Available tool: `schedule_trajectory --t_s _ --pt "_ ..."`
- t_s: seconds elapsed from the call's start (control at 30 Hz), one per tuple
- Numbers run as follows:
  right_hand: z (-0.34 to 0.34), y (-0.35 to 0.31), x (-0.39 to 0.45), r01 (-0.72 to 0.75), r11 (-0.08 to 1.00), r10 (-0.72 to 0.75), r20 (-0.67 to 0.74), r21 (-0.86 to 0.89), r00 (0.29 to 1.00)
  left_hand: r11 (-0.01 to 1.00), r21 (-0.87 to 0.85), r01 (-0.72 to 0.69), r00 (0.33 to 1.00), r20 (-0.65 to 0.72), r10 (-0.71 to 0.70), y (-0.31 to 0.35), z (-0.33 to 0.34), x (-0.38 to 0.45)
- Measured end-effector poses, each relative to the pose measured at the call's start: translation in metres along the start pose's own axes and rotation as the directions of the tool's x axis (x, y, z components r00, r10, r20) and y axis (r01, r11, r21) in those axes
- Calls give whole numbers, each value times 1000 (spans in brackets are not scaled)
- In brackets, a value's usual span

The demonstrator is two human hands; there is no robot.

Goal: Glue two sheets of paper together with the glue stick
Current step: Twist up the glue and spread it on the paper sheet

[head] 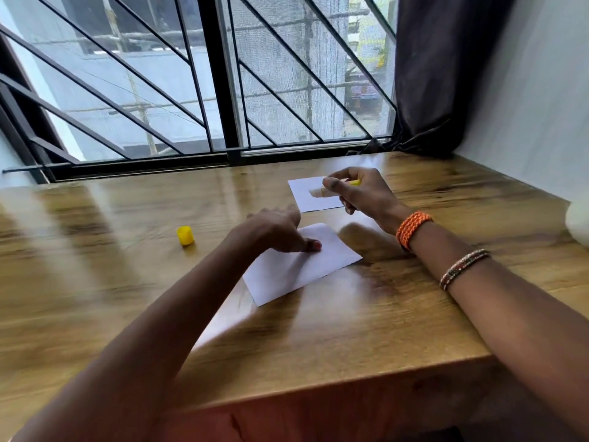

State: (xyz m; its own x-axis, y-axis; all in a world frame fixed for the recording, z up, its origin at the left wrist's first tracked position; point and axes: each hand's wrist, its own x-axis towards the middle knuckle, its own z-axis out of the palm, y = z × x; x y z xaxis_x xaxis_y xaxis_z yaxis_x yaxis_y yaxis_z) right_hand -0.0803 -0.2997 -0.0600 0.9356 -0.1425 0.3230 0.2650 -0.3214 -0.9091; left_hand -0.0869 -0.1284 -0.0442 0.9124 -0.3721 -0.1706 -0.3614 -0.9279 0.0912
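Two white sheets of paper lie on the wooden table (95, 282). The near sheet (318, 266) sits tilted in the middle, and my left hand (280, 231) presses its upper part with the thumb and fingers. The far sheet (306, 199) lies closer to the window. Above it my right hand (360, 193) is closed around the uncapped glue stick (318, 192), whose pale tip points left over the far sheet. Whether the tip touches the paper I cannot tell. The yellow cap (185, 235) stands alone on the table to the left.
A barred window (223, 90) runs along the table's far edge, with a dark curtain (446, 74) at its right end. A white wall (541, 106) borders the table's right side, and a white rounded object (578, 221) sits at that edge.
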Motion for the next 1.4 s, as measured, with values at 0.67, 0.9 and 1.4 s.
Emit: schedule_trajectory --t_s 0.67,0.9,1.4 --pt "11 -8 -12 -111 979 106 33 169 994 947 -7 322 915 -255 -313 -17 -8 -25" --pt "8 -15 -16 52 962 -43 37 -267 998 1000 1 4 973 -230 -4 -23 -10 -25" --pt "13 -26 -14 192 840 -95 210 -507 973 967 -143 -212 966 120 230 -26 -11 -32"
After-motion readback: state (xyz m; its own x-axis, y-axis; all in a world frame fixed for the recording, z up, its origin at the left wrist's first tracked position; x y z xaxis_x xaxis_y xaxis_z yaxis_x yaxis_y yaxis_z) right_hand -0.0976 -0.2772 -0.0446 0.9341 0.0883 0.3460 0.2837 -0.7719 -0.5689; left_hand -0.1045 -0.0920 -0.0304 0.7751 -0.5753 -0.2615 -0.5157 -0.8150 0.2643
